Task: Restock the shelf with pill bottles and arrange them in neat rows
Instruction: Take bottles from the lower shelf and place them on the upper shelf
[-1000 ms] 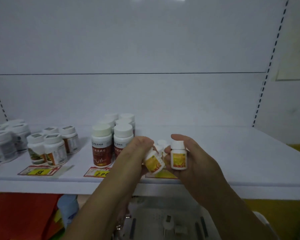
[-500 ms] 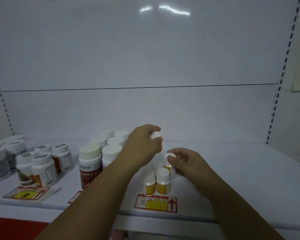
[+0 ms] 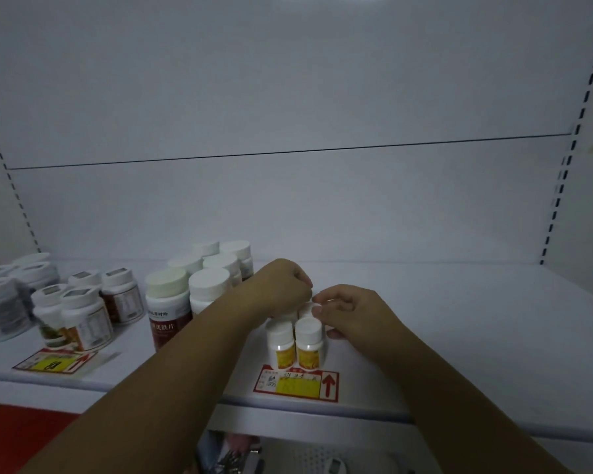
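Observation:
Two small pill bottles with white caps and yellow labels (image 3: 281,343) (image 3: 309,343) stand side by side at the front of the white shelf (image 3: 459,336), just behind a red and yellow price tag (image 3: 297,384). Behind them is a second row, mostly hidden by my hands. My left hand (image 3: 281,289) is curled down over the left rear bottle (image 3: 288,315). My right hand (image 3: 350,311) pinches the white cap of the right rear bottle (image 3: 307,307) with its fingertips. Both rear bottles seem to rest on the shelf.
Left of the small bottles stand taller red-labelled bottles (image 3: 166,313) in two rows, then squat white-lidded bottles (image 3: 83,319) and wide jars (image 3: 0,309). A second price tag (image 3: 53,360) lies at the shelf edge. Below the shelf is a basket (image 3: 288,456).
Both hands have gone from the shelf edge to behind the front pair and lowered the two small bottles onto the shelf. My view has moved closer.

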`<state>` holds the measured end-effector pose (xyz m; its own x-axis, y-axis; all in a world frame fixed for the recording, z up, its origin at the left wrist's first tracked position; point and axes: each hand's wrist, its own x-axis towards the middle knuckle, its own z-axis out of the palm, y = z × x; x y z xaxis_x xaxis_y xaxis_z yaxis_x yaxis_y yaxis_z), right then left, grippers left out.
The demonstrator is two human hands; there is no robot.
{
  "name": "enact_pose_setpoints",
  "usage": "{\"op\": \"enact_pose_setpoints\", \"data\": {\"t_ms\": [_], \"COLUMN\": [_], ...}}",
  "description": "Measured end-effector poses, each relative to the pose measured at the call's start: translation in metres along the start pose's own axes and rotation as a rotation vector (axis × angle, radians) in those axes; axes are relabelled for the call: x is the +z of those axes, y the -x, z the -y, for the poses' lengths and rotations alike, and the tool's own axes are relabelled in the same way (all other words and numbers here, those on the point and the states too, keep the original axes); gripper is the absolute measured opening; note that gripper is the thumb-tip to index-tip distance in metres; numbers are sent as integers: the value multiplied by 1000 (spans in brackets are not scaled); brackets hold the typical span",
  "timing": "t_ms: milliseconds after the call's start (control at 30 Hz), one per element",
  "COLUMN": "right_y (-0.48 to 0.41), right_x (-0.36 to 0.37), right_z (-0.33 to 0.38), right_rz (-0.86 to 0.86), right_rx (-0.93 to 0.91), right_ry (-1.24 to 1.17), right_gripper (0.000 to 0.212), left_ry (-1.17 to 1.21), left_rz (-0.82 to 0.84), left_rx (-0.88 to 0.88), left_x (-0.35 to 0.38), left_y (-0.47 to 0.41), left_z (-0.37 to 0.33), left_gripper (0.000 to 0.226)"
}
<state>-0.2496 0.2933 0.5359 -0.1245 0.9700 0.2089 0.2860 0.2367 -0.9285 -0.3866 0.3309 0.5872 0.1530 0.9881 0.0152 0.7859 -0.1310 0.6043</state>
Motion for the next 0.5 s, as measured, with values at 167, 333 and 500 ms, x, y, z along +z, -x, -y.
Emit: {"op": "enact_pose_setpoints", "data": {"t_ms": [167, 333, 500], "right_y": [0, -4, -12], "right_x": [2, 1, -23], "right_z": [-3, -6, 14], "right_rz": [-4, -208, -191], "right_rx": [6, -53, -113], "right_ry": [10, 102, 712], "right_gripper": [13, 30, 52], "left_ry": [-23, -139, -381], "left_rz": [-19, -34, -83], "left_rx": [-39, 66, 236], "left_x": [7, 4, -11], "left_y": [-2, 5, 10], "left_z": [4, 1, -20], "left_gripper": [13, 36, 58]}}
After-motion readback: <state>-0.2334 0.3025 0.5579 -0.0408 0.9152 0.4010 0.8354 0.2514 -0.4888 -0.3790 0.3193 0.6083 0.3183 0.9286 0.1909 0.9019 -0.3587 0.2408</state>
